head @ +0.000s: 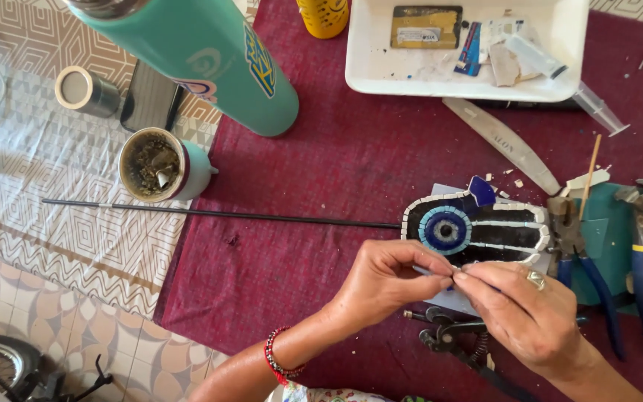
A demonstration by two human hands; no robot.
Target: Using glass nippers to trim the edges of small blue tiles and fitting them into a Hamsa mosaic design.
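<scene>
Right, I see both hands meeting at the lower edge of the eye mosaic [478, 227]. Left hand [385, 279] and right hand [526, 309] each pinch shut on a small tile chip [453, 281], barely visible btw the fingertips. Mosaic sits at 12 o'clock from the grip, touching close. Blue-handled nippers [582, 260] lie at 3 o'clock on the maroon tabletop [321, 186].

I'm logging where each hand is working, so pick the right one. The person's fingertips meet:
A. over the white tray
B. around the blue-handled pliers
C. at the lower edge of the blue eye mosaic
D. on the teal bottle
C: the left hand and the right hand pinch together at the lower edge of the mosaic, apart from the tray, bottle and pliers.
</scene>
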